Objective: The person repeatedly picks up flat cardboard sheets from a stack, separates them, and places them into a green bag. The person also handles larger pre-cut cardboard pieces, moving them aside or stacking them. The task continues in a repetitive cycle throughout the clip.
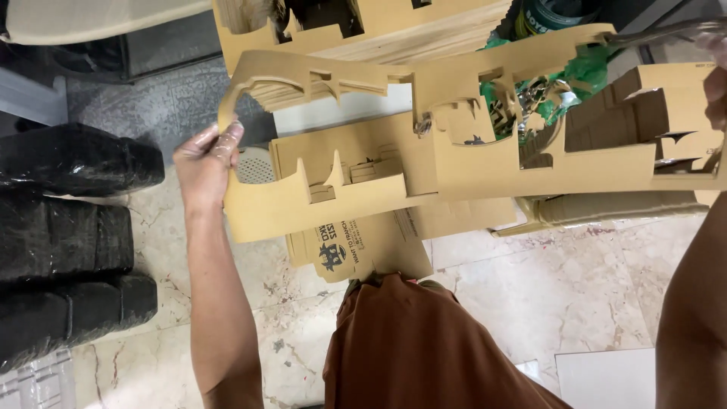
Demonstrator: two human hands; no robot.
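Head view: left hand (206,155) pinches one end of a long tan die-cut cardboard sheet (469,163) — held level over the marble floor (530,280); right hand (716,91) at its far end, grip unclear.
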